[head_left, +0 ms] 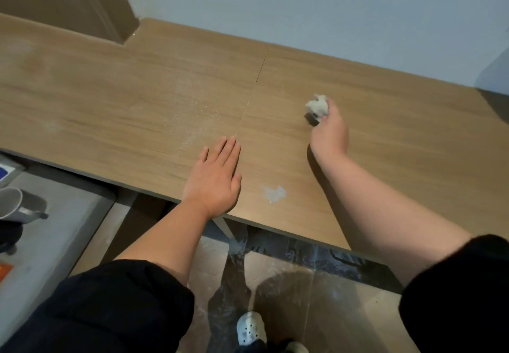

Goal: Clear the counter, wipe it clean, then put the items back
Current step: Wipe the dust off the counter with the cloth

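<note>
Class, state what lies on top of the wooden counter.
A flat left hand, a right hand gripping a crumpled white wad, a white smear. The counter under both hands is hidden.

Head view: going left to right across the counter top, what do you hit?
left hand resting flat on the counter → white smear near the front edge → right hand gripping a crumpled white wad
</note>
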{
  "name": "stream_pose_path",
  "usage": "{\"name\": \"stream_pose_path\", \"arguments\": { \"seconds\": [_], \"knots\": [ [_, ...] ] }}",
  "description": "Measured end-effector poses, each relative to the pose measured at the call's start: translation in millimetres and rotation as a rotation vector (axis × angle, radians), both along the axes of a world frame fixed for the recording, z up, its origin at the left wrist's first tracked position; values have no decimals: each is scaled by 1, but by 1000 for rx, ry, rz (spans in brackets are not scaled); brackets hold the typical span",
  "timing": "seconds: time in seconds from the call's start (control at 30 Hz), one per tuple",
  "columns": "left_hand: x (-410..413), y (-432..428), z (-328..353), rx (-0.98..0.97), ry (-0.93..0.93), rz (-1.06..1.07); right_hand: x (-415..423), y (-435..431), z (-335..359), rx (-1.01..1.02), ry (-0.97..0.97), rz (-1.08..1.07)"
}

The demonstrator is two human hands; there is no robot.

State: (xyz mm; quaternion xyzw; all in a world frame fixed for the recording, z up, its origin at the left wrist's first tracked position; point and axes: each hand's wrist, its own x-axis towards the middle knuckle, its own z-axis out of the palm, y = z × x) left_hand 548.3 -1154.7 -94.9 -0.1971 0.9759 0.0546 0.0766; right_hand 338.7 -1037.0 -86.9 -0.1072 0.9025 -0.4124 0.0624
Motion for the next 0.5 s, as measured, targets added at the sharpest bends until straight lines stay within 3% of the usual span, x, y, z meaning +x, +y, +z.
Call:
{"name": "stream_pose_path", "arguments": {
  "seconds": [0.13,0.5],
  "knots": [
    [-1,-1,-1,-1,3,7,-41,-37,-12,211,68,-117],
    [0,-1,-2,13,14,8,-93,-118,-2,212,42,236]
  ]
}}
